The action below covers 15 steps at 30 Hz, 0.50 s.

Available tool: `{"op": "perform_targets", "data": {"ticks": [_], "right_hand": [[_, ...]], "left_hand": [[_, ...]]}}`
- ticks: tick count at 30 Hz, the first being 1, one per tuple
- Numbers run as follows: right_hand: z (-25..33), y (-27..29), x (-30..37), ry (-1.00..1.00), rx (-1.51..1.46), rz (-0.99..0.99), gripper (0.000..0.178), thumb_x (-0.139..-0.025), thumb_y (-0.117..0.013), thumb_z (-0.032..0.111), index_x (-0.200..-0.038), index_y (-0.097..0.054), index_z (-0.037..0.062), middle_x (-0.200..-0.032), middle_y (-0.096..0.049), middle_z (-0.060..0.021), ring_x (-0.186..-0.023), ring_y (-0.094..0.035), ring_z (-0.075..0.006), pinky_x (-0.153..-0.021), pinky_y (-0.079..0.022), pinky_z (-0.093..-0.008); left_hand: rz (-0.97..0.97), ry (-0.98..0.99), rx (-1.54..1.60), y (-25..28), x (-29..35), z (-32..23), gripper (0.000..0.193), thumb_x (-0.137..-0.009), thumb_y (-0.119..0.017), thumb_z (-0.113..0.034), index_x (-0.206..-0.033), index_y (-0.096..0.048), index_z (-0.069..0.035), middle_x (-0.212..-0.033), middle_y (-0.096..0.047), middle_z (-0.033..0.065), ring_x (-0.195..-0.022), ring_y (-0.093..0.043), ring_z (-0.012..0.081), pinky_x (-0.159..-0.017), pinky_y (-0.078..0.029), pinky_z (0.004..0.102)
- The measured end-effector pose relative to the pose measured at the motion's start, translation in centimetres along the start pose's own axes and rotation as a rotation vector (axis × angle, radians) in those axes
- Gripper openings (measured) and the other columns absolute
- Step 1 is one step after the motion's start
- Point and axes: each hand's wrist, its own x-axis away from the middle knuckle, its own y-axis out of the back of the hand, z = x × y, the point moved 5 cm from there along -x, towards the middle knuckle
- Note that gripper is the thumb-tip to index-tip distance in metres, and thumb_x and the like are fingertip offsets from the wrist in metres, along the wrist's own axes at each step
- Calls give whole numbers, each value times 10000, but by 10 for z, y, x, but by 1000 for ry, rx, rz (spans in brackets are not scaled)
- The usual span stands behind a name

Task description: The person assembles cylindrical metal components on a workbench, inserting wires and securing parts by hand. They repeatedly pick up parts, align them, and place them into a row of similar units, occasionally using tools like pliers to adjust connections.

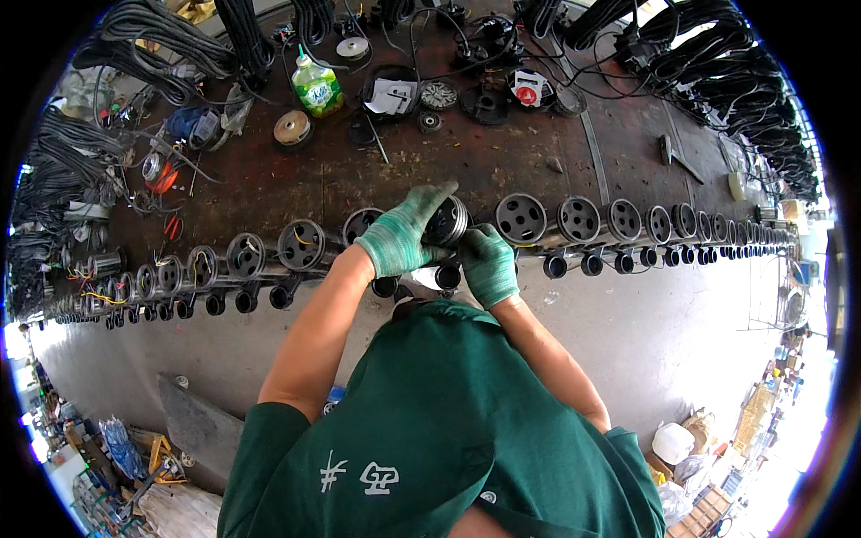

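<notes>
My left hand (pixel 402 235), in a green knit glove, is closed around a dark round ribbed part (pixel 447 221) at the table's near edge, its thumb stretched along the top. On the other side of that part, my right hand (pixel 490 266), gloved alike, has its fingers curled in at the lower right rim; its fingertips are partly hidden. Just beneath, a short black pipe mouth (pixel 447 276) shows between the hands. Round housings with holed end faces flank me: one (pixel 362 225) is partly behind my left hand, another (pixel 521 220) stands right of my right hand.
The housings continue in a long row along the edge of the dark worktable (pixel 520 166). Farther back are a green-labelled bottle (pixel 316 85), a copper-coloured round part (pixel 292 129), a black tray with papers (pixel 391 94) and bundled black cables (pixel 170 36). Red-handled pliers (pixel 173 227) lie left.
</notes>
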Motion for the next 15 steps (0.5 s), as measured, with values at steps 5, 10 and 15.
{"op": "perform_targets", "data": {"ticks": [5, 10, 15], "right_hand": [[-5, -1, 0, -27, -7, 84, 157, -872, -708, 38, -1025, -744, 40, -984, -695, -204, -885, -692, -426, -756, -562, -469], [-8, -5, 10, -414, -465, 60, 379, -943, -691, 30, -1320, -654, 51, -1144, -762, -156, -965, -739, -218, -810, -596, -341], [-20, -3, 22, -322, -370, 1, 403, -1003, -642, 42, -1400, -579, 74, -1110, -770, -109, -834, -725, -146, -672, -599, -308]], "left_hand": [[41, 34, -56, 1, -3, -2, 1130, -777, -915, -332, -1662, -225, -198, -1536, -419, 266, -1376, -514, 475, -1165, -475, 514], [57, 2, -160, -5, -11, -4, 1036, -755, -913, -314, -1610, -355, -134, -1489, -467, 263, -1325, -548, 455, -1148, -480, 486], [109, 95, -286, -5, -19, -13, 1031, -713, -928, -350, -1584, -424, -127, -1408, -522, 258, -1256, -599, 439, -1089, -519, 475]]}}
